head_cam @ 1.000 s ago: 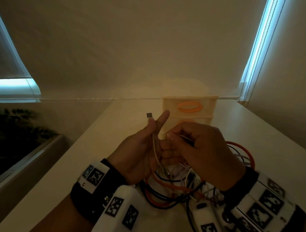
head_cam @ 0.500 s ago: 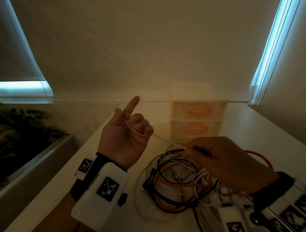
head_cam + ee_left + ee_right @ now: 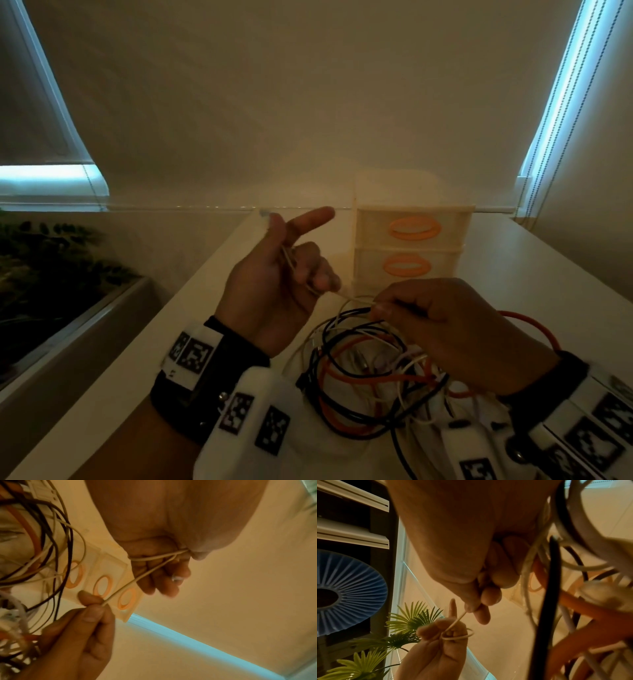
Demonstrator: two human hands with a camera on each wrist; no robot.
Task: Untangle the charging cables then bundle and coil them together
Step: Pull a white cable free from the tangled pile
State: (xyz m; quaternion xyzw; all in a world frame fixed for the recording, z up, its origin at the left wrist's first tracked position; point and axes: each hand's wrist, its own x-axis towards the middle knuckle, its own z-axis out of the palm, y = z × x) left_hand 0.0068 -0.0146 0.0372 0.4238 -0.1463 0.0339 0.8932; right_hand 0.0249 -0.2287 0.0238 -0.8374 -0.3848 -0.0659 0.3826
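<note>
A tangle of black, white and orange charging cables (image 3: 370,377) lies on the white table (image 3: 171,342). A thin white cable (image 3: 137,578) runs taut between both hands. My left hand (image 3: 287,260) is raised, palm up, with the cable looped round its curled middle fingers and its index finger pointing away. My right hand (image 3: 428,318) pinches the same cable between thumb and forefinger just above the tangle. In the right wrist view the cable loop (image 3: 458,635) circles the left hand's fingers. More cables (image 3: 556,574) hang by the right palm.
A cream drawer unit (image 3: 411,246) with orange oval handles stands right behind the hands. A green plant (image 3: 44,267) sits in a planter below the table's left edge. Blinds cover the windows at both sides. Wrist cameras with marker tags ride on both forearms.
My left hand drew away to the left with the white cable looped on it, then came back nearer. My right hand sank to the tangle, still pinching the cable.
</note>
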